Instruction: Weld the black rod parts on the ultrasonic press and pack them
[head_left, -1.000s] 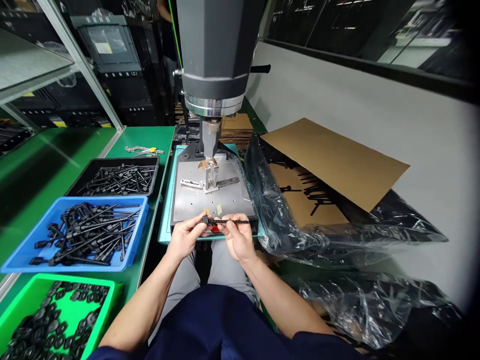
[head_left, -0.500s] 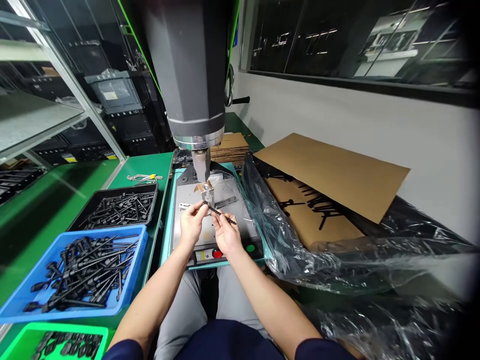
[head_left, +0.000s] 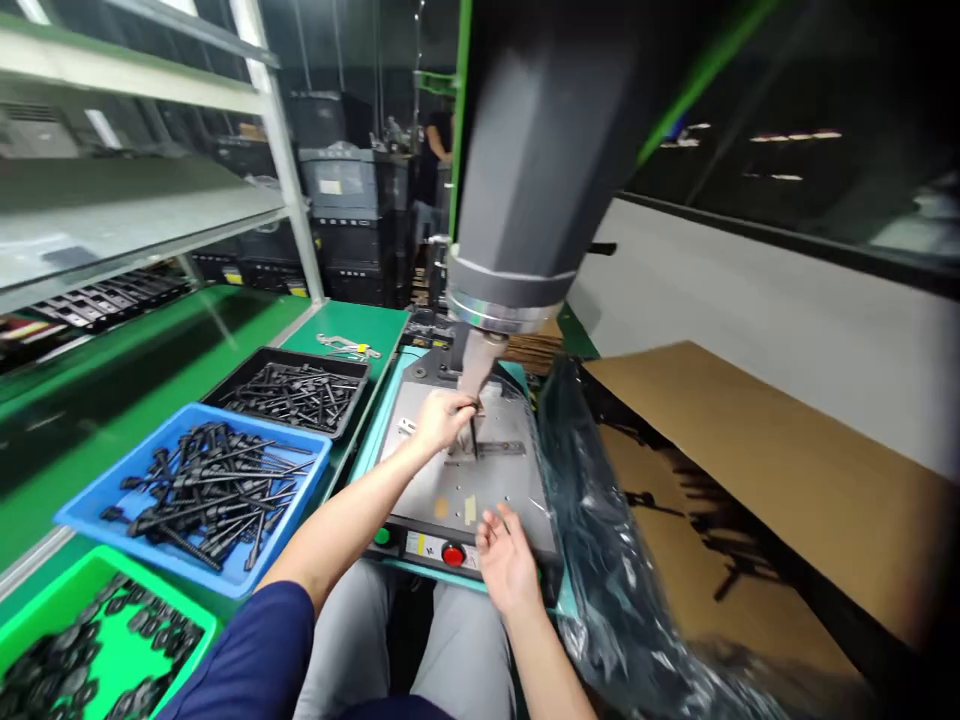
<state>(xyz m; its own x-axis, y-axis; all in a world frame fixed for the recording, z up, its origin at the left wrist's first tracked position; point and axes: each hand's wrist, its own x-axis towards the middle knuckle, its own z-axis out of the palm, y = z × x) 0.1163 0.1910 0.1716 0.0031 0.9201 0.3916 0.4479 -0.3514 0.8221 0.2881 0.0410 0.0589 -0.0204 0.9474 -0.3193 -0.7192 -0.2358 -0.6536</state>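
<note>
My left hand is closed at the metal fixture under the machine's tapered tool, its fingertips pinching the upper end of a slim black plastic rod. The rod points downward in front of the fixture, and my fingers partly hide both. My right hand holds nothing. Palm up and fingers apart, it hovers over the front right of the machine base, just right of the red button.
To the left stand a blue tray and a black tray of black rods, and a green bin of small black parts. Pliers lie behind them. Cardboard and plastic film are at right. A person stands far back.
My right hand has let go of the black rod and drawn back toward the front of the base. My left hand has brought the rod upright at the fixture. The view has swung left.
</note>
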